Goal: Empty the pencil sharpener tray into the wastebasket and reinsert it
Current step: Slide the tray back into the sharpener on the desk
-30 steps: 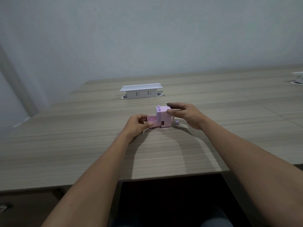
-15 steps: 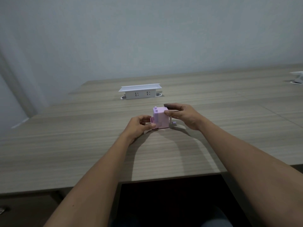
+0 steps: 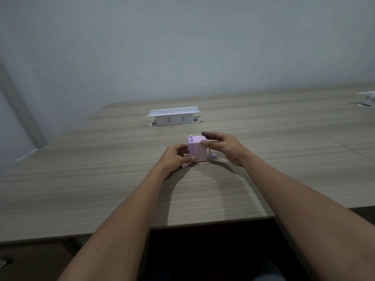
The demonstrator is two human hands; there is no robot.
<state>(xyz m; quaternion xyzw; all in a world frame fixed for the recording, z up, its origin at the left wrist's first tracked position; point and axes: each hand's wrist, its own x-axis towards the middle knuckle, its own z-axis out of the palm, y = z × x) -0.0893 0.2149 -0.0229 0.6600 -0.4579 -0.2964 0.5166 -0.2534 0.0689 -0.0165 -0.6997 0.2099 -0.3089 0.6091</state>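
Note:
A small pink box-shaped pencil sharpener [image 3: 197, 150] with a lilac crank at its right side stands on the wooden table [image 3: 101, 179]. My right hand [image 3: 222, 146] grips its top and right side. My left hand [image 3: 175, 157] presses against its left face, thumb at the lower front corner. The tray sits pushed into the body; none of it sticks out. No wastebasket is in view.
A white pop-up socket box [image 3: 173, 117] stands on the table behind the sharpener. A second white one [image 3: 368, 99] is at the far right edge. The table's near edge runs just below my forearms, with a dark gap beneath.
The pink tray stuck out to the left a second ago; my left hand has pushed it rightward into the sharpener body, and now it is flush. My right hand kept holding the body.

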